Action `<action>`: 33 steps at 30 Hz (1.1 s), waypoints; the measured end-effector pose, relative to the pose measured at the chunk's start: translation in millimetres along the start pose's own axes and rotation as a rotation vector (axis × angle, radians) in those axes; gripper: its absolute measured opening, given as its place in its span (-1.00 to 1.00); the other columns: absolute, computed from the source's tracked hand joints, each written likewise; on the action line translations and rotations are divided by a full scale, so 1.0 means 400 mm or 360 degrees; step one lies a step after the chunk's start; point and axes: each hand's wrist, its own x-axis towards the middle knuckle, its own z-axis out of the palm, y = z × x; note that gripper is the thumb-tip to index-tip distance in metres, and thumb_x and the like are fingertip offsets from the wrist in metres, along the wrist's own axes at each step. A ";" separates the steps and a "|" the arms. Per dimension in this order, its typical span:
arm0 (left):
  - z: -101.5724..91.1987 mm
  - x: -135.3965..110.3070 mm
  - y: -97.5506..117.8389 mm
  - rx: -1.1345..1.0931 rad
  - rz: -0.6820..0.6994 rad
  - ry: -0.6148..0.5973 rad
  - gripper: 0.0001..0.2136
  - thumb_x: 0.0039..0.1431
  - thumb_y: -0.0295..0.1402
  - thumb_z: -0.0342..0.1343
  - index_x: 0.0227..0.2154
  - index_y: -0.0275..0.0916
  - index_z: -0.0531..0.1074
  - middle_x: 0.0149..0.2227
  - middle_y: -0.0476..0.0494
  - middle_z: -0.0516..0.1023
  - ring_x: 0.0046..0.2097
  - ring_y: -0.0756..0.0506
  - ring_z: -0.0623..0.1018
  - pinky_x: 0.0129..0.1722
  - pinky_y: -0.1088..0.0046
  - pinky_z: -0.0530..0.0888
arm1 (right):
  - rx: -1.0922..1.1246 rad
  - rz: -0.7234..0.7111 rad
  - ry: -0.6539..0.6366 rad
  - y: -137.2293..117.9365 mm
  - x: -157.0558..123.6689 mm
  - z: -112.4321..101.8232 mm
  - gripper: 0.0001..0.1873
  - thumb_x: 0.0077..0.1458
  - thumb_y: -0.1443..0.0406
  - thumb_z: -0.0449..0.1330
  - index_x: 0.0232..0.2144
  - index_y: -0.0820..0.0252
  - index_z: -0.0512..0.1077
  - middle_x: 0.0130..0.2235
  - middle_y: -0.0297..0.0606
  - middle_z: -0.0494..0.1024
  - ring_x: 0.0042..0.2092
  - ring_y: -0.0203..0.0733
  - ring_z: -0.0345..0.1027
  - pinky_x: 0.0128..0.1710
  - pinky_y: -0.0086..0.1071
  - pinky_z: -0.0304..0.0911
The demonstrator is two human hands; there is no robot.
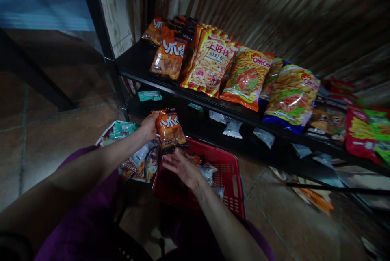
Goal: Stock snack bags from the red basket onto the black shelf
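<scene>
My left hand (pixel 149 126) is closed on the edge of a small orange snack packet (pixel 170 128) and holds it up over the red plastic basket (pixel 227 180) on the floor. My right hand (pixel 183 167) lies just under the packet with its fingers stretched out flat, over the basket's left side. Several small packets lie inside the basket. Matching orange packets (pixel 169 56) stand at the left end of the black shelf (pixel 134 64).
The black shelf carries rows of yellow prawn cracker bags (pixel 209 64), green and orange bags (pixel 248 78) and red bags (pixel 359 131). A lower shelf holds small pale packets (pixel 233 128). A bag of wrappers (pixel 135 163) lies left of the basket. Corrugated metal wall behind, tiled floor below.
</scene>
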 end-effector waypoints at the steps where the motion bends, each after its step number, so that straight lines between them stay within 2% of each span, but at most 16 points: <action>1: 0.001 -0.002 -0.001 0.0002 0.0004 -0.0017 -0.93 0.16 -0.42 0.05 -0.39 -0.29 0.40 -0.44 -0.07 0.54 -0.43 -0.01 0.54 -0.29 0.40 0.50 | 0.0021 0.0035 -0.0014 0.012 -0.002 0.010 -0.64 -0.31 0.20 0.44 -0.54 0.20 0.35 -0.45 -0.27 0.59 -0.29 -0.15 0.50 -0.20 -0.12 0.41; 5: 0.003 -0.012 0.000 0.0054 0.0029 -0.0022 -0.92 0.17 -0.44 0.03 -0.39 -0.29 0.41 -0.43 -0.07 0.54 -0.43 -0.01 0.54 -0.30 0.41 0.50 | 0.0005 0.0015 0.0067 0.044 -0.003 0.039 -0.56 -0.47 0.26 0.50 -0.64 0.21 0.27 -0.54 -0.34 0.55 -0.40 -0.20 0.49 -0.20 -0.17 0.41; 9: -0.002 -0.013 0.006 0.0107 -0.0029 0.0029 -0.92 0.16 -0.44 0.03 -0.39 -0.30 0.41 -0.45 -0.07 0.53 -0.45 0.00 0.53 -0.35 0.43 0.49 | -0.0100 -0.0055 0.0109 0.058 0.001 0.047 -0.50 -0.56 0.20 0.51 -0.65 0.22 0.27 -0.59 -0.37 0.51 -0.46 -0.24 0.46 -0.29 -0.27 0.42; 15: -0.005 -0.021 0.023 0.0069 -0.0022 0.0046 -0.96 0.10 -0.45 0.08 -0.43 -0.29 0.39 -0.51 -0.04 0.51 -0.51 -0.02 0.51 -0.41 0.40 0.48 | -0.0322 -0.0141 0.0077 0.074 -0.014 0.061 -0.47 -0.50 0.08 0.48 -0.59 0.25 0.31 -0.55 -0.27 0.54 -0.52 -0.29 0.41 -0.44 -0.35 0.40; 20: -0.001 -0.051 0.043 -0.0023 0.0077 0.0046 -0.86 0.04 -0.47 0.14 -0.55 -0.27 0.29 -0.63 0.02 0.44 -0.61 0.02 0.45 -0.51 0.47 0.44 | -0.0377 -0.0223 0.0017 0.099 -0.048 0.076 -0.51 -0.43 0.05 0.45 -0.59 0.24 0.33 -0.60 -0.37 0.47 -0.54 -0.32 0.36 -0.44 -0.34 0.39; 24: 0.004 -0.097 0.056 -0.0046 0.0143 -0.0105 -0.81 -0.01 -0.41 0.21 -0.56 -0.27 0.28 -0.63 0.00 0.45 -0.59 0.01 0.46 -0.53 0.49 0.42 | -0.0603 -0.0314 -0.0029 0.128 -0.069 0.078 -0.50 -0.39 -0.02 0.41 -0.61 0.29 0.42 -0.59 -0.28 0.48 -0.53 -0.30 0.35 -0.42 -0.35 0.37; 26: 0.007 -0.120 0.066 -0.0053 0.0157 -0.0212 -0.77 -0.05 -0.33 0.25 -0.57 -0.26 0.28 -0.62 0.01 0.45 -0.58 0.00 0.46 -0.53 0.48 0.42 | -0.0715 -0.0281 -0.0110 0.131 -0.072 0.064 -0.48 -0.41 -0.06 0.40 -0.62 0.29 0.45 -0.58 -0.23 0.49 -0.52 -0.26 0.36 -0.40 -0.31 0.37; 28: 0.010 -0.142 0.084 -0.0059 0.0215 -0.0260 -0.73 -0.11 -0.27 0.29 -0.58 -0.25 0.27 -0.63 0.03 0.43 -0.59 0.01 0.45 -0.53 0.48 0.41 | -0.0819 -0.0244 -0.0208 0.114 -0.072 0.037 -0.48 -0.42 -0.08 0.39 -0.60 0.27 0.47 -0.53 -0.20 0.52 -0.45 -0.20 0.41 -0.35 -0.27 0.38; 30: 0.013 -0.166 0.109 -0.0029 0.0316 -0.0276 -0.70 -0.16 -0.22 0.30 -0.57 -0.24 0.28 -0.64 0.06 0.41 -0.59 0.03 0.43 -0.54 0.50 0.38 | -0.0853 -0.0360 -0.0198 0.072 -0.074 0.010 -0.47 -0.44 -0.10 0.39 -0.57 0.23 0.49 -0.48 -0.19 0.54 -0.36 -0.12 0.45 -0.30 -0.25 0.38; 33: 0.020 -0.203 0.150 0.0125 0.0502 -0.0346 -0.65 -0.20 -0.13 0.29 -0.59 -0.24 0.27 -0.65 0.08 0.39 -0.59 0.05 0.39 -0.56 0.54 0.34 | -0.0738 -0.0652 -0.0005 -0.019 -0.090 0.005 -0.35 -0.43 -0.07 0.40 -0.27 0.16 0.50 -0.21 -0.13 0.58 -0.09 0.01 0.43 -0.07 -0.20 0.31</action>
